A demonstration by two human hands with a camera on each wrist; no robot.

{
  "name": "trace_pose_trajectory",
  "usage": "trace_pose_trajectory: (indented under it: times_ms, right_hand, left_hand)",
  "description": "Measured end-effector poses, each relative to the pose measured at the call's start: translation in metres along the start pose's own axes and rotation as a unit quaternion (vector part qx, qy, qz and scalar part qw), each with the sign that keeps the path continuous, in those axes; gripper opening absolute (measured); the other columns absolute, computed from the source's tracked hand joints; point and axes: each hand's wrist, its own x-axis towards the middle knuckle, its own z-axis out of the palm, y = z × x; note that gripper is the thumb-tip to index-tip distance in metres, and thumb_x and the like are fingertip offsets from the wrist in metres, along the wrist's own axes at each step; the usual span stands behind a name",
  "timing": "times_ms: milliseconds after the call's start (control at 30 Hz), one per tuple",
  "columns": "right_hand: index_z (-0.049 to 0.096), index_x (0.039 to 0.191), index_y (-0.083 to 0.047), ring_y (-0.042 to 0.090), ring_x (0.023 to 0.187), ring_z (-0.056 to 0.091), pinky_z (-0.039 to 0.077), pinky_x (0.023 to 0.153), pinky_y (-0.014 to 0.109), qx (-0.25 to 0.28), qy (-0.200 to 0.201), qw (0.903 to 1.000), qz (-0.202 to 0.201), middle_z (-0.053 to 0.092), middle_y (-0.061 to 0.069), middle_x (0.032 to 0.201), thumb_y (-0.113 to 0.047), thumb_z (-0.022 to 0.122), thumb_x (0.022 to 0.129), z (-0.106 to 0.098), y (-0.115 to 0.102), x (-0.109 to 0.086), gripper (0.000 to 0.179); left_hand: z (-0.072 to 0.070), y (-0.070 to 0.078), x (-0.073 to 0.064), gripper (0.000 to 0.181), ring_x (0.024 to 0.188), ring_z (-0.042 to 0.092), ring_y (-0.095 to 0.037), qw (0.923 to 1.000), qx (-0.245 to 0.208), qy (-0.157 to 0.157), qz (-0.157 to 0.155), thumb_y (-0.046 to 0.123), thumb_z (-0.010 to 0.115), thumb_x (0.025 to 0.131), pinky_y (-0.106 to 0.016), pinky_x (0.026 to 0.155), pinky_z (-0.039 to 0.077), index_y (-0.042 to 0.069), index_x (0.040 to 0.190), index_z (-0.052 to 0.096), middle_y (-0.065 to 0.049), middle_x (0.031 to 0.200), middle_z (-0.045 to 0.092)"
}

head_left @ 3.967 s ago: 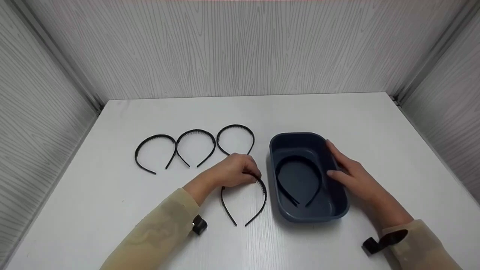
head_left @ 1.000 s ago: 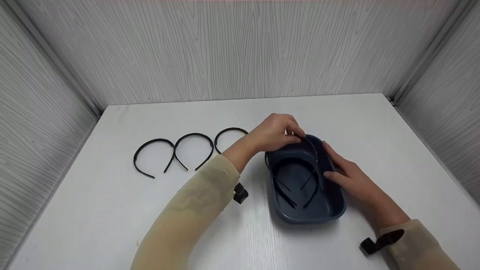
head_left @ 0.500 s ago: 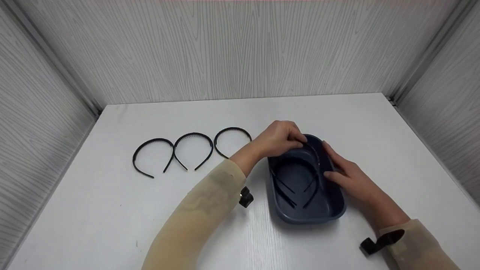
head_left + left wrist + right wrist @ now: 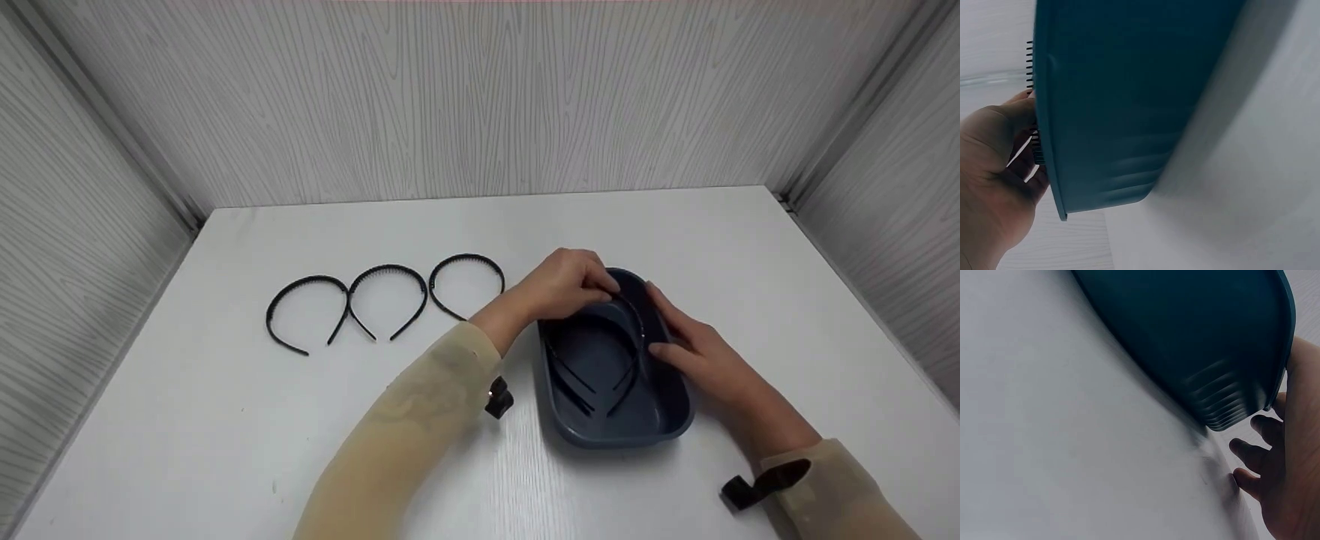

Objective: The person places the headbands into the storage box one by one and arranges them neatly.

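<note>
My left hand (image 4: 566,283) pinches a black toothed headband (image 4: 639,319) by its curved top, just inside the far end of a blue plastic basin (image 4: 619,441). The headband's two ends point toward me, down in the basin. Beneath it, another black headband (image 4: 576,400) lies on the basin floor. In the left wrist view, the headband's comb teeth (image 4: 1030,70) stick out past the basin's rim beside my fingers. My right hand (image 4: 709,364) grips the basin's right side, thumb over the rim and fingers along the outer wall.
Left of the basin, three black headbands lie in a row on the white table: one at the left (image 4: 307,279), one in the middle (image 4: 388,268) and one at the right (image 4: 466,256). Wood-grain panels (image 4: 480,97) enclose the table at the back and sides.
My left hand has carried the headband from the table, left of the basin, over into it, lowering it slightly during the last second. My right hand has stayed on the basin.
</note>
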Motion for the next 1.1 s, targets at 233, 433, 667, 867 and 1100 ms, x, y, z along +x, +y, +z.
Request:
trace_pose_trajectory:
  times_ms: [233, 433, 667, 867, 1100]
  right_hand:
    - [0.017, 0.171, -0.032, 0.013, 0.157, 0.025, 0.025, 0.116, 0.01, 0.014, -0.004, 0.9999, -0.002, 0.024, -0.001, 0.174, -0.021, 0.061, 0.108, 0.0, 0.0, 0.0, 0.077]
    - [0.017, 0.171, -0.032, 0.011, 0.157, 0.024, 0.025, 0.116, 0.01, 0.018, -0.005, 0.9998, -0.005, 0.023, -0.001, 0.174, -0.019, 0.06, 0.108, 0.001, 0.001, 0.0, 0.077]
    - [0.017, 0.171, -0.031, 0.012, 0.157, 0.024, 0.024, 0.117, 0.01, 0.016, -0.002, 0.9999, -0.003, 0.024, -0.002, 0.174, -0.02, 0.061, 0.109, 0.0, 0.002, 0.0, 0.077]
    - [0.018, 0.171, -0.034, 0.011, 0.157, 0.023, 0.022, 0.116, 0.01, 0.006, -0.002, 0.9999, 0.008, 0.024, -0.003, 0.174, -0.023, 0.06, 0.109, 0.001, 0.002, 0.0, 0.076]
    - [0.018, 0.171, -0.034, 0.014, 0.158, 0.024, 0.022, 0.117, 0.01, 0.007, -0.002, 0.9999, 0.007, 0.024, -0.002, 0.174, -0.022, 0.06, 0.109, 0.001, 0.002, 0.0, 0.076]
  left_hand:
    - [0.008, -0.001, 0.002, 0.02, 0.111, 0.069, -0.016, 0.9996, 0.017, -0.018, 0.012, 0.013, 0.076, 0.101, -0.017, 0.095, 0.049, 0.01, 0.119, 0.082, -0.005, 0.117, 0.076]
    - [0.012, 0.001, 0.003, 0.02, 0.109, 0.068, -0.013, 0.9993, 0.024, -0.027, 0.005, 0.013, 0.076, 0.1, -0.016, 0.092, 0.049, 0.01, 0.119, 0.083, -0.003, 0.117, 0.076]
    - [0.017, -0.002, 0.004, 0.021, 0.112, 0.067, -0.012, 0.9984, 0.037, -0.042, -0.012, 0.014, 0.077, 0.1, -0.017, 0.093, 0.049, 0.012, 0.12, 0.082, -0.003, 0.121, 0.075]
    - [0.02, -0.003, 0.004, 0.022, 0.111, 0.068, -0.012, 0.9979, 0.038, -0.048, -0.022, 0.015, 0.078, 0.099, -0.017, 0.091, 0.049, 0.014, 0.121, 0.082, -0.001, 0.123, 0.075]
    - [0.021, -0.004, 0.004, 0.022, 0.106, 0.069, -0.01, 0.9969, 0.045, -0.055, -0.034, 0.016, 0.078, 0.099, -0.017, 0.088, 0.05, 0.016, 0.121, 0.083, 0.0, 0.122, 0.075]
